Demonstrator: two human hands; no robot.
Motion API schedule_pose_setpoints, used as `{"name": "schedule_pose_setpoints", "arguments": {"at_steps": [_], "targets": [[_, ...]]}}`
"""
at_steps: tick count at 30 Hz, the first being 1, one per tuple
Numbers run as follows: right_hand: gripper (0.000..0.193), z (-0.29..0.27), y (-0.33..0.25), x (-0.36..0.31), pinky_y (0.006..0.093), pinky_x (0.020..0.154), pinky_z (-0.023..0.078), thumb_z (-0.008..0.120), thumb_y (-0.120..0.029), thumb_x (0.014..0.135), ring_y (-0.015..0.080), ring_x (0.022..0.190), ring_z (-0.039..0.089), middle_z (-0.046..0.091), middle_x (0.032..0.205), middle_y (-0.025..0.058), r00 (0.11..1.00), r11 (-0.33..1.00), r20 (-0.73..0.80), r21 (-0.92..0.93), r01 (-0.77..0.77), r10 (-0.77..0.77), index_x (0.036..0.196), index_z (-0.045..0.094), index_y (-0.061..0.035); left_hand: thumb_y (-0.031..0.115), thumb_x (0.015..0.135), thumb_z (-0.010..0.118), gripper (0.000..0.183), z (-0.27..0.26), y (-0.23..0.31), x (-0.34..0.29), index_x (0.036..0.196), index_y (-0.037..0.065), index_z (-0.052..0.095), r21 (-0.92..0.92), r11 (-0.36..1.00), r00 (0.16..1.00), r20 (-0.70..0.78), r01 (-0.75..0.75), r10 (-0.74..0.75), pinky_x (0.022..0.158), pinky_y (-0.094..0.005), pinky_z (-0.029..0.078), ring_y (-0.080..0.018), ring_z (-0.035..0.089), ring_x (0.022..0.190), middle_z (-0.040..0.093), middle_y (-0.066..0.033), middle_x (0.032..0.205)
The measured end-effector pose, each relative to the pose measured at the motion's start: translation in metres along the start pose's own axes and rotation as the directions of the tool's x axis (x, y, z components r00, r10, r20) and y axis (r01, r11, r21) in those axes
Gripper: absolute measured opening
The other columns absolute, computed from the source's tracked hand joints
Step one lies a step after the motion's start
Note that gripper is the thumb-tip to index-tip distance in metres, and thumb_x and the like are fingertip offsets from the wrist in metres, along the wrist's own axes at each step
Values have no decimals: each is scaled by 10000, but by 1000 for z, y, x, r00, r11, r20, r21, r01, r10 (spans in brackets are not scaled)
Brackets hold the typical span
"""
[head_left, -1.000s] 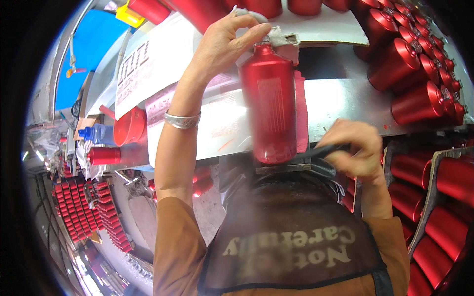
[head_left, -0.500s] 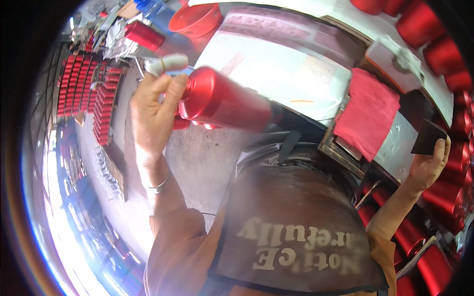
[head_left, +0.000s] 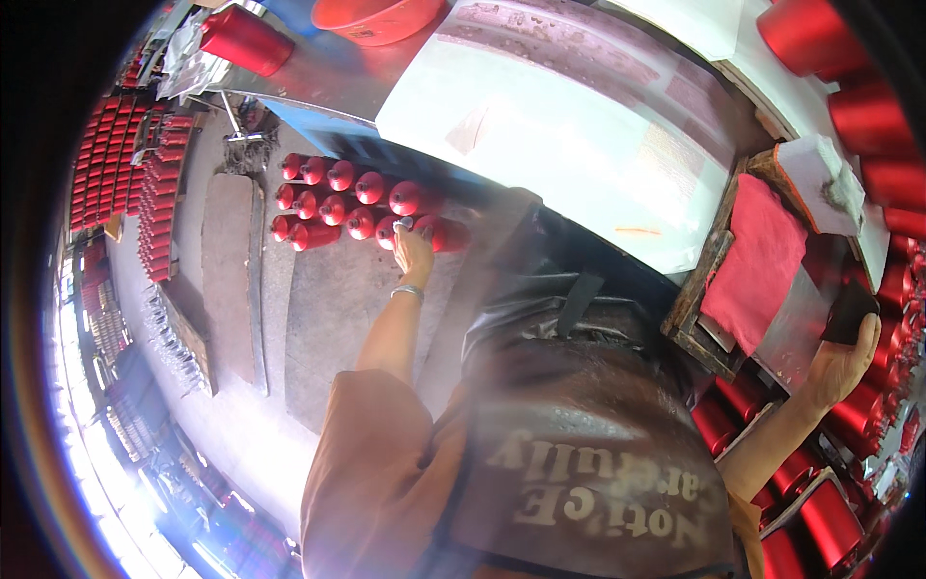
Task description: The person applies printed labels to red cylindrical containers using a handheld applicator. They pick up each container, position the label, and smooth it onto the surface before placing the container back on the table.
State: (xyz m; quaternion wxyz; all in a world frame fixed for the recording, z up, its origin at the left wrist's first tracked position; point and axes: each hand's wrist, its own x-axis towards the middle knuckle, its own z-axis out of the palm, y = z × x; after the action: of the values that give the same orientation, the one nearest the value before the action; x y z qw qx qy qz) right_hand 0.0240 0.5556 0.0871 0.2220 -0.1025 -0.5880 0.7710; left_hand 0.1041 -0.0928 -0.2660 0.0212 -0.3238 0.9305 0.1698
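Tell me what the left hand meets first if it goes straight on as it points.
Probably one of the red bottles just beyond the left hand; unclear depth hides which.

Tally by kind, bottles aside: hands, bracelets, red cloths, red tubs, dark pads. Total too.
Hands: 2 (left hand, right hand)
Bracelet: 1
Red cloth: 1
Red tub: 1
Dark pad: 1
Total: 6

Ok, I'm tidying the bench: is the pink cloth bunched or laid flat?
Laid flat: the cloth shows one broad face and clear edges, no heap. Cannot tell if it's doubled.
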Motion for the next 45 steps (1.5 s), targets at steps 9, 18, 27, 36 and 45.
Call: {"name": "schedule_pose_setpoints", "arguments": {"at_steps": [9, 18, 27, 36, 45], "targets": [[172, 5, -5, -9, 329, 907, 550, 622, -126, 999, 192, 1020, 678, 706, 1117, 95, 999, 991, 12, -130, -29, 31, 1126, 665, -18, 391, 917, 656, 307, 39, 12, 11, 1054, 143, 774, 169, 986, 1000, -19, -10, 14, 939, -493, 464, -335, 552, 1180, 563, -146, 1322], [186, 1, -1, -19, 340, 922, 552, 607, -117, 1009, 188, 1018, 684, 705, 1118, 96, 998, 987, 19, -148, -56, 60, 1155, 660, -15, 369, 913, 669, 289, 53, 16, 11, 979, 110, 781, 118, 993, 991, -133, -12, 28, 944, -474, 465, -320, 571, 1185, 584, -118, 1352], [238, 20, 1, -35, 301, 935, 534, 601, -120, 1016, 154, 1019, 670, 688, 1136, 84, 999, 973, 24, -228, -35, 41, 1219, 625, 1, 401, 902, 689, 310, 48, 24, 13, 1020, 130, 783, 18, 994, 991, -79, 109, -107, 925, -474, 515, -339, 596, 1204, 582, -142, 1398], [309, 13, -3, -63, 284, 939, 532, 574, -123, 1032, 144, 1072, 652, 669, 1207, 80, 991, 975, -42, -176, -134, 129, 1313, 597, 2, 116, 955, 659, 152, -124, 101, -3, 1049, 21, 731, -318, 919, 865, -500, -232, 45, 810, -415, 509, -314, 632, 919, 691, -173, 1046], [299, -15, 11, -67, 281, 924, 535, 573, -144, 1032, 139, 1055, 650, 670, 1176, 73, 990, 988, 8, -67, -142, 143, 1293, 602, -1, 421, 972, 601, 470, -212, 236, -11, 1359, 156, 636, 161, 634, 596, -229, -757, 770, 1190, -614, 158, -422, 217, 1497, 328, -276, 1557]]}}
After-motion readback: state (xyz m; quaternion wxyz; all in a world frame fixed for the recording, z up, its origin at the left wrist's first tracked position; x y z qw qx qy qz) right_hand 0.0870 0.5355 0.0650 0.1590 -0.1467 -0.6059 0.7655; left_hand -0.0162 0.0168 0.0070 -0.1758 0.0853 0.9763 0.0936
